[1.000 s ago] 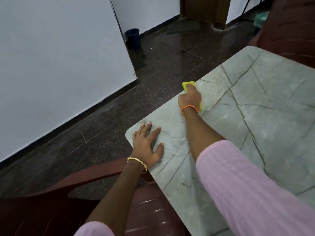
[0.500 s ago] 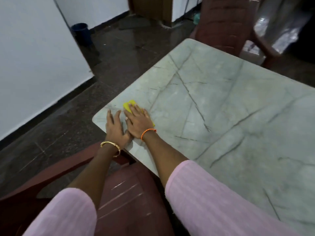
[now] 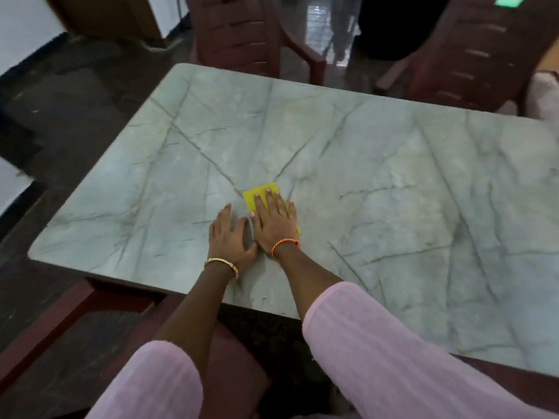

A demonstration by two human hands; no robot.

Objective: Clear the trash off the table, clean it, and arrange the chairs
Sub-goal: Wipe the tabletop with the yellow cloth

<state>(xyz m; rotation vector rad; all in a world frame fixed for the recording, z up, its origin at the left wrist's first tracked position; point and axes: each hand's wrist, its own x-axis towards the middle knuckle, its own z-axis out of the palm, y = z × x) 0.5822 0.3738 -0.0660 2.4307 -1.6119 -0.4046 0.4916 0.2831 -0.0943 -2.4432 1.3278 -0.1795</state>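
A grey-green marble-patterned table point(image 3: 378, 164) fills the view. My right hand point(image 3: 273, 222), with an orange thread bracelet, presses flat with straight fingers on a small yellow cloth point(image 3: 255, 195) lying on the tabletop near the front middle. Most of the cloth is hidden under the palm. My left hand point(image 3: 231, 237), with a gold bangle, rests flat on the bare table just left of the right hand, thumb touching it.
A maroon plastic chair point(image 3: 239, 31) stands at the far left edge of the table, another point(image 3: 472, 49) at the far right. A third maroon chair point(image 3: 90, 300) is under my arms at the near edge. Dark polished floor point(image 3: 69, 95) lies left.
The right hand slid the yellow cloth back from the table's left edge toward the front middle. The left hand moved along beside it. The view swung right, showing the far chairs.
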